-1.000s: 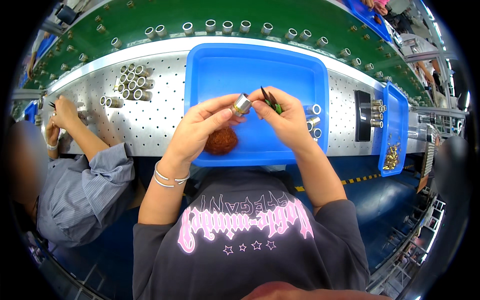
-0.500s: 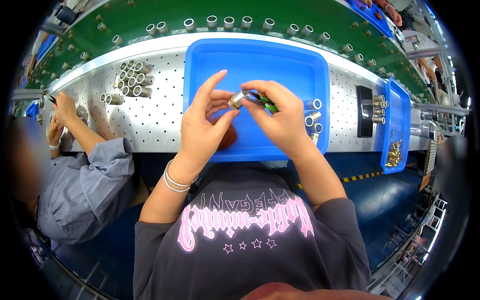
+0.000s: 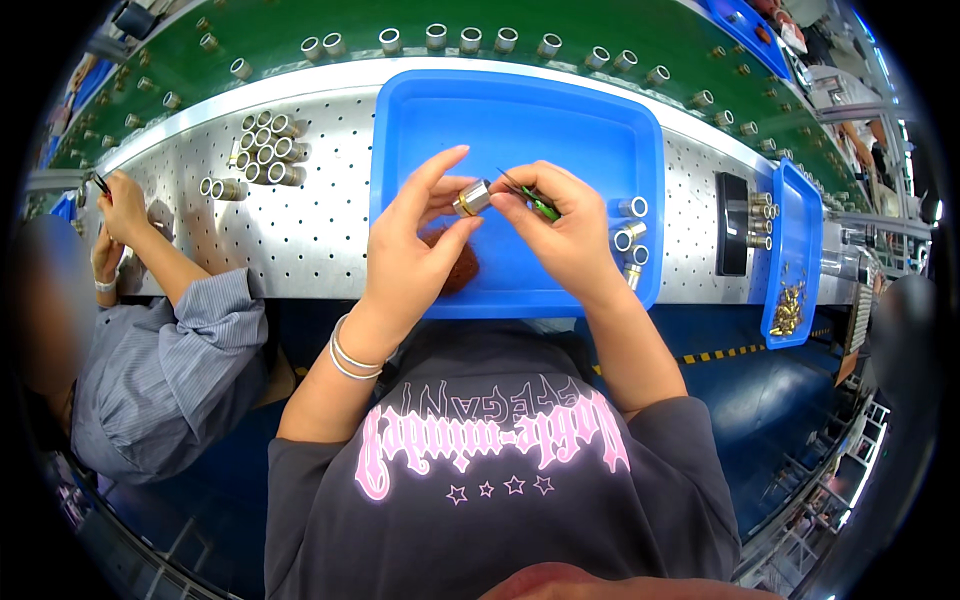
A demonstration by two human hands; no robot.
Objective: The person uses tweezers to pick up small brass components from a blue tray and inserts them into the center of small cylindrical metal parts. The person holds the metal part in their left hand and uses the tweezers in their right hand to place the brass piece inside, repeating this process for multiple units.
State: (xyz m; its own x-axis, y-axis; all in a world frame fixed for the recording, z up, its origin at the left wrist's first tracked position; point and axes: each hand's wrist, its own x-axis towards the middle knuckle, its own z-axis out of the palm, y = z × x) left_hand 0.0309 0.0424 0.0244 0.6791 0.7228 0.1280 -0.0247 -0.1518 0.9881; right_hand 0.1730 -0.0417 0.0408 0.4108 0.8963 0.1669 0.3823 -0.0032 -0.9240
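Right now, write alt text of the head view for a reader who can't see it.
A person's left hand holds a small metal cylinder over a large blue tray, with the right hand close by, gripping a green-handled tool. A reddish-brown fibrous ball lies in the tray; metal cylinders line a green surface beyond.

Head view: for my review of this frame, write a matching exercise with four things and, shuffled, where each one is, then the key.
1. Metal cylinder
2. Green-handled pointed tool
3. Reddish-brown fibre wad
4. Small brass-coloured pieces

A. In the narrow blue tray
B. In the right hand
C. In the large blue tray, partly hidden by the left hand
D. Held by the left hand's fingers

Pairs: 1-D; 2-B; 3-C; 4-A
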